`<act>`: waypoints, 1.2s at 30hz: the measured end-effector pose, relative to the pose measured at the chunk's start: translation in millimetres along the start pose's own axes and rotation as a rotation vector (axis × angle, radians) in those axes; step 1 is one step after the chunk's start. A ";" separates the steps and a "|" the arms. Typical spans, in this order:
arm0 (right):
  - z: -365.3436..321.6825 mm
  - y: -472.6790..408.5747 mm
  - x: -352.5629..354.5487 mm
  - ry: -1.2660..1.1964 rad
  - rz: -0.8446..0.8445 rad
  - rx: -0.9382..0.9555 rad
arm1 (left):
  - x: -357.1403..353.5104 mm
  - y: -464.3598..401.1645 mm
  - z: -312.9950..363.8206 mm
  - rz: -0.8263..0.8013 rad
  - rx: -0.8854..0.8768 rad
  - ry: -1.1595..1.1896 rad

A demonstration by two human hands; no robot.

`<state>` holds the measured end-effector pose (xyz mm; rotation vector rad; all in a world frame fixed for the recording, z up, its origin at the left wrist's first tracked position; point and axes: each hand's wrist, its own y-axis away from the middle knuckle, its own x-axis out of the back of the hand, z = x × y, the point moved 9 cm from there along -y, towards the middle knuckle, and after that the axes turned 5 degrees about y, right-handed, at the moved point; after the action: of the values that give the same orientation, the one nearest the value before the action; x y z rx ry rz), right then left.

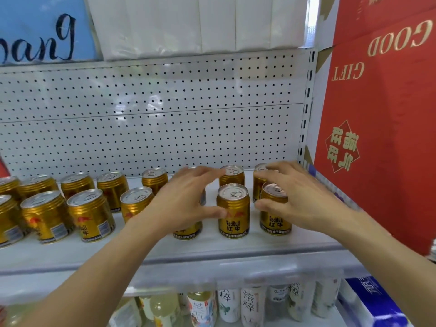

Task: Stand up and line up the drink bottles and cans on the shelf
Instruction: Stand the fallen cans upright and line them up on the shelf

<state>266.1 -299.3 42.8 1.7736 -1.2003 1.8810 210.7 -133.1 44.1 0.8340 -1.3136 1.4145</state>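
Several gold Red Bull cans stand upright in two loose rows on the white shelf (212,250). My left hand (186,197) lies over one front-row can (187,230), hiding its top. The fingers reach out fairly straight toward a back can (232,177). Its thumb touches the middle front can (233,211). My right hand (295,197) curls round the front right can (274,210), thumb on its left side and fingers behind it. Those fingers pass over the back right can (258,185).
More upright cans (90,214) fill the shelf to the left. A perforated white back panel (165,109) stands behind. A red gift box (377,114) closes the right end. Tea bottles (230,305) stand on the shelf below; white packs (200,24) sit above.
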 end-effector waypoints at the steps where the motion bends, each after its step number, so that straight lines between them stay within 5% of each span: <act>1: -9.2 -0.9 0.7 -0.009 0.004 0.032 | 5.4 6.2 -9.8 0.015 0.028 -0.019; 9: -62.1 -13.4 -29.5 0.155 -0.088 0.160 | -1.3 27.2 -40.9 -0.039 0.104 -0.093; 18: -67.3 -15.5 -34.9 0.185 -0.050 0.056 | -2.5 26.7 -45.5 0.034 0.019 -0.093; 23: -96.2 -12.6 -26.7 0.108 0.085 -0.013 | 37.5 64.2 -101.1 0.183 0.036 -0.039; 30: -157.6 -37.4 -68.4 0.081 -0.001 -0.105 | 17.1 81.1 -142.6 -0.006 -0.028 0.071; 36: -159.8 -39.9 -73.0 0.117 0.006 -0.195 | 17.9 72.7 -138.2 0.069 -0.086 0.076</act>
<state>199.6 -135.8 6.7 1.5394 -1.2973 1.7763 155.4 11.2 15.7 0.6771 -1.3462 1.4187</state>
